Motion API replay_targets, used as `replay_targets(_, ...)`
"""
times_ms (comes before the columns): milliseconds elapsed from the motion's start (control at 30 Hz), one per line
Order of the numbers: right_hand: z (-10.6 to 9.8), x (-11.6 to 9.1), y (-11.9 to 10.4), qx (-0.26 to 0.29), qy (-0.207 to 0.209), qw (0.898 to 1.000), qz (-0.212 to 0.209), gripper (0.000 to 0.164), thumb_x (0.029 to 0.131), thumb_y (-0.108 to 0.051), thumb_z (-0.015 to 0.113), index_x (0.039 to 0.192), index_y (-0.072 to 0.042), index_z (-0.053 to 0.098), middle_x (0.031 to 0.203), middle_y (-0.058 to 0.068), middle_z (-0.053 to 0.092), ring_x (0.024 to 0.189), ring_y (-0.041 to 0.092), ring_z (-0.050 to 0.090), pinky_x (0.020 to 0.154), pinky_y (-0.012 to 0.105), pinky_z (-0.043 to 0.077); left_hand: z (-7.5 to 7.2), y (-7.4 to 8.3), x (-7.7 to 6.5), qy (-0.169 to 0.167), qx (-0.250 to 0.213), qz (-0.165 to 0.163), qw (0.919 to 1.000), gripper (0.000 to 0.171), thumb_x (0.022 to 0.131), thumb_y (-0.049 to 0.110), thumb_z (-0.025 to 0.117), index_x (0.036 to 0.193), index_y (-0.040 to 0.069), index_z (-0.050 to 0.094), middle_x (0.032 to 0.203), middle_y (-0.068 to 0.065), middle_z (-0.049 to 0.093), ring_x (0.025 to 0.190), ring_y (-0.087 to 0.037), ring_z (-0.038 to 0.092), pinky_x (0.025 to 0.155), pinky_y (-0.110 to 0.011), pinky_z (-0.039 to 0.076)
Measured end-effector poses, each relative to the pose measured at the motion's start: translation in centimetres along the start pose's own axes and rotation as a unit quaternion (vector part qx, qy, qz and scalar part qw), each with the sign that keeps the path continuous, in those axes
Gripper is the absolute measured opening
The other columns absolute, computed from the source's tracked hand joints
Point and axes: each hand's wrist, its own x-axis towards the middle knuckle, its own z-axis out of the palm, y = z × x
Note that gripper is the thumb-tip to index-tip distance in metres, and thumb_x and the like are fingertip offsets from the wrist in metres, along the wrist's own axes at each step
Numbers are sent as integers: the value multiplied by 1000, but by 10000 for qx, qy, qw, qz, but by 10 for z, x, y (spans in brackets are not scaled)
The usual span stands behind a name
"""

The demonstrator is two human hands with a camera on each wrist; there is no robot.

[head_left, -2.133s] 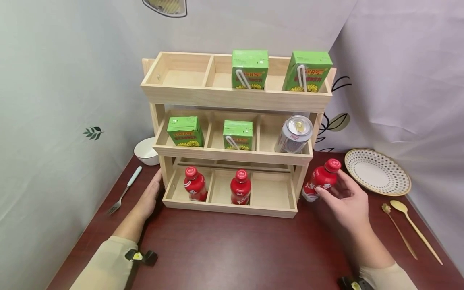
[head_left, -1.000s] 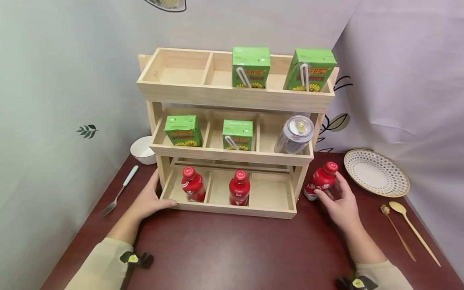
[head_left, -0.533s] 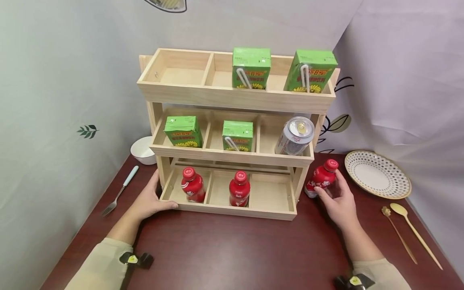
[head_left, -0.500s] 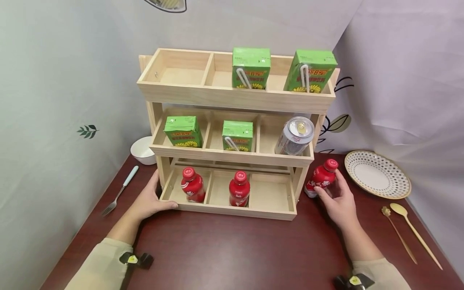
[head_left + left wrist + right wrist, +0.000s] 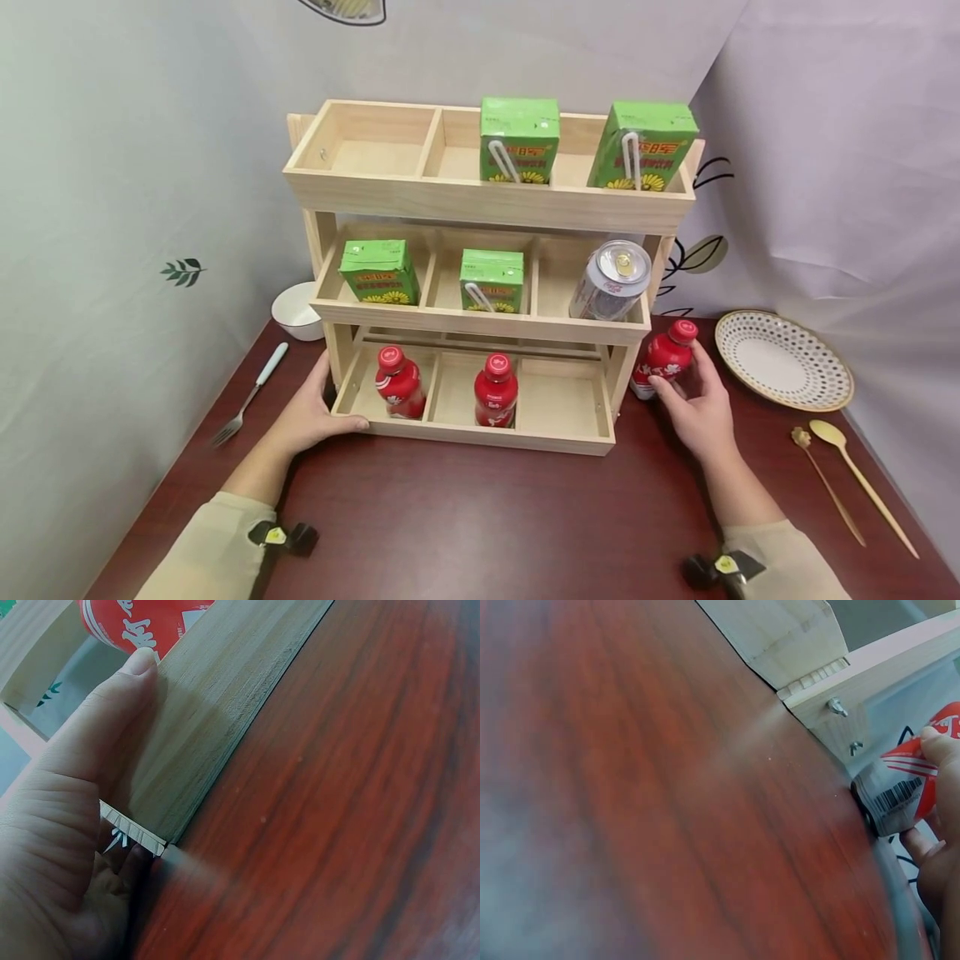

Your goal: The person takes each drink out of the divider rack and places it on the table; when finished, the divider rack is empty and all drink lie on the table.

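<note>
A three-tier wooden shelf rack [image 5: 480,435] stands on the dark red table. My left hand [image 5: 311,417] grips its lower left corner. In the left wrist view the thumb [image 5: 112,712] lies along the front board, and the fingers are partly hidden at the side panel. Right of the rack, my right hand [image 5: 701,408] holds a red drink bottle [image 5: 663,360] between thumb and fingers, leaning slightly. The right wrist view shows the bottle's barcode side [image 5: 900,796] low by the table. Two more red bottles, one on the left [image 5: 401,387] and one in the middle [image 5: 496,392], occupy the bottom tier.
Green drink cartons [image 5: 378,273] fill several upper compartments, and a silver can [image 5: 611,279] sits in the middle tier. A bowl [image 5: 296,310] and fork [image 5: 251,396] lie left. On the right are a dotted plate [image 5: 783,362] and two gold spoons [image 5: 862,479].
My left hand has brought its thumb onto the rack's front corner since the oldest frame. My right hand has shifted slightly toward the back with the bottle.
</note>
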Motion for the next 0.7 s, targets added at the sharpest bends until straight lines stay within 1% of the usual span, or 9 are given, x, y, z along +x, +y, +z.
replay_targets(133,2,5,2,111,26,9999,36,81,80,9,72,149,-17,38,131,11,56,111,6,55,89,21,46,0,-3,1,-16,-53,-2,10000,125,56,3,93,155,14,17,148,-16,33,124,-37,43,96,-25,41)
replay_targets(367,5,13,5,88,64,9999,99,82,81,6,73,150,-20,36,135,16,52,114,10,54,89,22,46,0,-2,2,-19,69,-4,10000,125,56,4,92,155,14,16,150,-15,32,126,-34,41,97,-23,39)
replay_targets(533,7,18,9,250,85,9996,20,82,81,7,72,149,-22,37,135,17,53,114,12,55,90,22,46,0,0,1,-19,38,-64,10000,125,56,3,92,155,15,16,149,-14,32,126,-33,42,97,-24,39)
replay_targets(700,8,23,12,270,93,9996,-20,84,81,8,72,150,-23,35,136,17,52,115,14,54,90,24,46,0,-1,2,5,39,-55,10000,125,56,4,92,155,15,17,150,-13,32,127,-33,41,97,-22,38)
